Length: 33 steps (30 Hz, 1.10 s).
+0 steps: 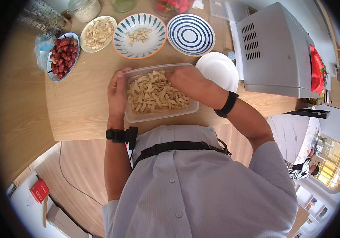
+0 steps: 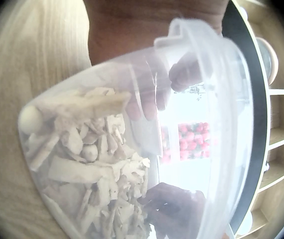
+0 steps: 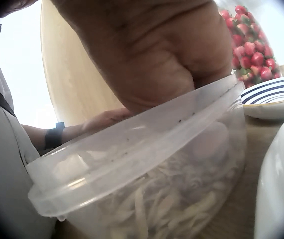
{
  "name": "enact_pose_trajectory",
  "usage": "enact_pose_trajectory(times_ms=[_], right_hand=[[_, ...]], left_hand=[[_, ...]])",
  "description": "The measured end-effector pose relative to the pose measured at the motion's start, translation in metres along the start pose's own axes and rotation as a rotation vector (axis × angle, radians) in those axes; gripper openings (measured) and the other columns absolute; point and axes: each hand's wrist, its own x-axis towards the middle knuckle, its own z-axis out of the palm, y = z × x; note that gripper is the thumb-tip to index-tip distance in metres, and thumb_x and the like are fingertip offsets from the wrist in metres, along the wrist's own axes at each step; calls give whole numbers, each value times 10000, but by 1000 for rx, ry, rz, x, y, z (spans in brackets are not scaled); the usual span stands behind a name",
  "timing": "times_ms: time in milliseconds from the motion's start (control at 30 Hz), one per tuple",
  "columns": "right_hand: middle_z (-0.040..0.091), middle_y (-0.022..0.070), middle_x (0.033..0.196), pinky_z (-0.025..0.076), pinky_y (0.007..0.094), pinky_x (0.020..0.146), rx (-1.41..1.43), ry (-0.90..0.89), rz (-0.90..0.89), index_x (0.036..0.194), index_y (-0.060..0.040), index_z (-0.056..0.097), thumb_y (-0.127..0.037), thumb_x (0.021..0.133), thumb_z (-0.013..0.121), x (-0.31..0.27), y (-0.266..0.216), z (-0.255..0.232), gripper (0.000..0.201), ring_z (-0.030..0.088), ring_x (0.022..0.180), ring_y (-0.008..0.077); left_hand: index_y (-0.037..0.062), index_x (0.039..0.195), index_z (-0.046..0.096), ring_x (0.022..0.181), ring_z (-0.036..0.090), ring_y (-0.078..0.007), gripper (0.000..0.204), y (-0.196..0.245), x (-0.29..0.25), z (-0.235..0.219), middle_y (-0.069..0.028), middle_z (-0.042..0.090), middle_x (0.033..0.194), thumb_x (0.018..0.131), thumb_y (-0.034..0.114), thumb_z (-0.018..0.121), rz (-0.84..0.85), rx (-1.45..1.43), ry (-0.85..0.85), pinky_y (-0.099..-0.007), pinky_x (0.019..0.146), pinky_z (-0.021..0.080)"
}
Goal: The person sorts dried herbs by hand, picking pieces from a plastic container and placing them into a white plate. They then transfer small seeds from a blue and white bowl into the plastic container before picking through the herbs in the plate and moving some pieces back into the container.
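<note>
A clear plastic container of pale dried strips sits near the table's front edge. My left hand grips its left side, thumb up at the rim, fingers against the outer wall. Over the far right rim, my right hand reaches down into the container. Through the clear wall in the left wrist view, its dark fingers show at the strips; I cannot tell whether they pinch any. A few pale round pieces lie among the strips in that view.
Behind stand a dish of red dates, a plate of pale strips, a leaf-patterned plate with small round pieces and a blue-ringed plate. A white bowl and a grey appliance are at right; jars line the back.
</note>
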Motion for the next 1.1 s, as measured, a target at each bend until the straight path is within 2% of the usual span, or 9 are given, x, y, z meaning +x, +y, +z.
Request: enact_pose_trajectory(times_ms=[233, 333, 433, 633, 933, 1100], right_hand=[[686, 175, 900, 577, 441, 734, -48, -106, -54, 967, 9, 687, -18, 820, 651, -3, 9, 3, 153, 712, 864, 344], [686, 163, 945, 576, 440, 766, 8, -77, -66, 957, 2, 684, -12, 812, 658, -5, 7, -2, 148, 710, 898, 344], [688, 149, 938, 576, 441, 788, 55, -52, -92, 959, -10, 687, -10, 805, 665, -6, 9, -6, 155, 711, 902, 347], [694, 176, 918, 586, 447, 739, -59, -39, 31, 952, 9, 685, 5, 791, 659, -6, 0, -8, 163, 714, 887, 362], [687, 150, 793, 583, 439, 709, -40, -2, 33, 945, -11, 706, -25, 810, 661, 1, -1, 6, 142, 716, 811, 355], [689, 151, 798, 577, 436, 689, 1, -23, 12, 1007, -32, 711, -49, 832, 661, -2, 2, 0, 182, 718, 808, 344]], left_hand=[[16, 1217, 690, 1002, 629, -112, 418, 0, 0, 0, -40, 711, 1080, 1133, 358, 464, 13, 11, -10, -281, 929, 508], [16, 1215, 690, 1001, 627, -112, 420, 0, 0, -1, -39, 709, 1084, 1134, 360, 463, 14, 18, -11, -281, 928, 507], [17, 1215, 689, 1000, 625, -111, 422, 0, 0, 0, -38, 707, 1086, 1133, 364, 464, 6, 10, -10, -281, 928, 506], [18, 1215, 689, 1001, 625, -110, 424, 2, 0, 1, -37, 708, 1080, 1133, 369, 464, -13, -7, -7, -281, 928, 505], [16, 1218, 688, 991, 629, -107, 420, 0, 1, 0, -37, 711, 1077, 1134, 361, 465, -3, 8, -13, -279, 922, 510], [16, 1217, 687, 989, 630, -107, 422, -1, 1, 0, -38, 712, 1073, 1132, 366, 468, 1, -8, -21, -279, 921, 511]])
